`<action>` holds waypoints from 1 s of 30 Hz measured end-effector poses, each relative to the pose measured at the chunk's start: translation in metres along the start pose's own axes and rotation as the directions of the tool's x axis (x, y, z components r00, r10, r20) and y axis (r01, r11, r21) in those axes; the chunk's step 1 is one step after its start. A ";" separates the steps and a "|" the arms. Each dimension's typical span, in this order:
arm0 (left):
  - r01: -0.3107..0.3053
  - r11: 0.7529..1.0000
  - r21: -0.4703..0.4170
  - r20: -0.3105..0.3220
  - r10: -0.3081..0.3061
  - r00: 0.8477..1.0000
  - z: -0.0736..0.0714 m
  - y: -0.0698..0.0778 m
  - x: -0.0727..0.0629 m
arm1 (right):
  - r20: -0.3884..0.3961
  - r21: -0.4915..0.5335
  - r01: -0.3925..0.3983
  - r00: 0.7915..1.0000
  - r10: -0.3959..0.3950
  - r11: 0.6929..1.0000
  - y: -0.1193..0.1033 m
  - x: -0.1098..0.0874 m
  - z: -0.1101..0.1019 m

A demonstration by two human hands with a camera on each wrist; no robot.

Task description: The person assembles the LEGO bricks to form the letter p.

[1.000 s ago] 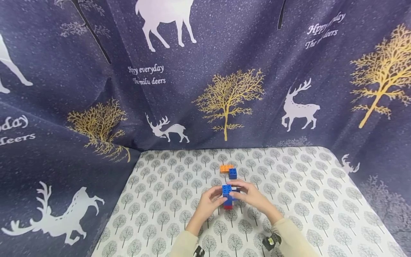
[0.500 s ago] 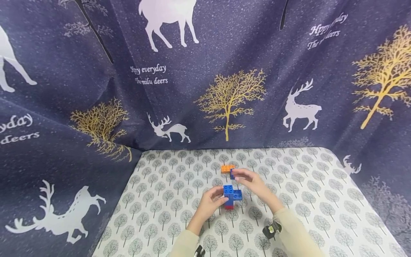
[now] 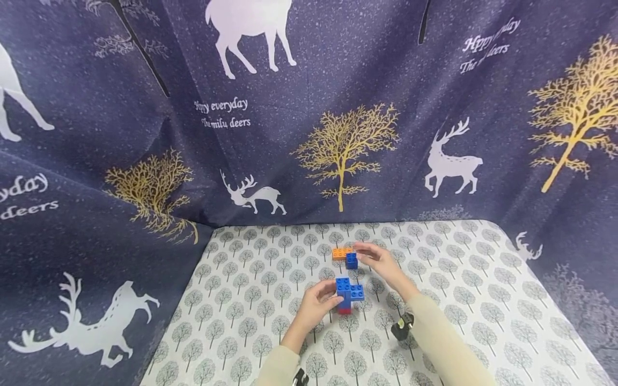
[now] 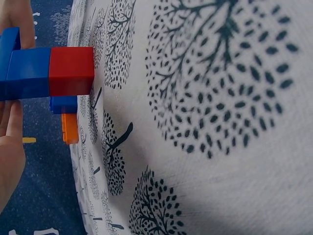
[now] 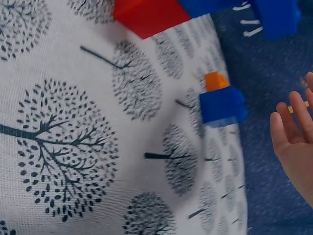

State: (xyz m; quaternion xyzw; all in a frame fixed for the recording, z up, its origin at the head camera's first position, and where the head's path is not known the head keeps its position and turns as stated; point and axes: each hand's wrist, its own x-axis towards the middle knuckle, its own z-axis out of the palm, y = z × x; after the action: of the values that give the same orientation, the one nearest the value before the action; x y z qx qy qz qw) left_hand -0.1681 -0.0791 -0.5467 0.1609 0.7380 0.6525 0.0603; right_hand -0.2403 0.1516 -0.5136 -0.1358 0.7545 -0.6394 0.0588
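Observation:
In the head view my left hand [image 3: 316, 305] holds the side of an upright stack of toy building bricks, thumb toward its front. The stack has a red brick [image 4: 71, 71] at the bottom and blue bricks [image 3: 343, 287] above. Another blue brick [image 3: 357, 292] juts out from its right side near the top. Farther back, my right hand [image 3: 380, 264] hovers just right of a loose blue brick [image 3: 351, 261], its fingers extended and loosely bent. The right wrist view shows a gap between those fingers and the loose blue brick [image 5: 221, 105].
An orange brick [image 3: 340, 253] lies behind and left of the loose blue one. A white cloth with grey tree prints [image 3: 241, 321] covers the table. Dark blue curtains [image 3: 309, 161] with deer and trees hang behind it and at the sides.
My right hand has left the brick stack and moved back to beside the loose blue brick, uncovering the jutting blue brick. The left hand keeps its hold on the stack.

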 end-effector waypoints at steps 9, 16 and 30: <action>-0.001 1.000 0.005 -0.015 0.002 1.000 0.003 -0.006 0.001 | -0.047 0.035 -0.095 0.994 0.096 0.995 0.043 0.015 0.000; 0.019 1.000 -0.010 -0.017 -0.019 1.000 0.003 -0.004 0.001 | -0.076 -0.004 -0.142 0.987 0.142 0.990 0.060 0.022 0.004; -0.010 1.000 -0.027 -0.013 0.010 1.000 0.002 -0.011 0.001 | -0.125 -0.044 -0.197 0.974 0.190 0.979 0.070 0.027 0.014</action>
State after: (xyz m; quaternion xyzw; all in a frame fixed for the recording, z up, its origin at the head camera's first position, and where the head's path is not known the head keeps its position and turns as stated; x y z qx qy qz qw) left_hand -0.1703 -0.0777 -0.5574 0.1594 0.7288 0.6637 0.0543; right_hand -0.2717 0.1409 -0.5820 -0.0243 0.7841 -0.6161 0.0715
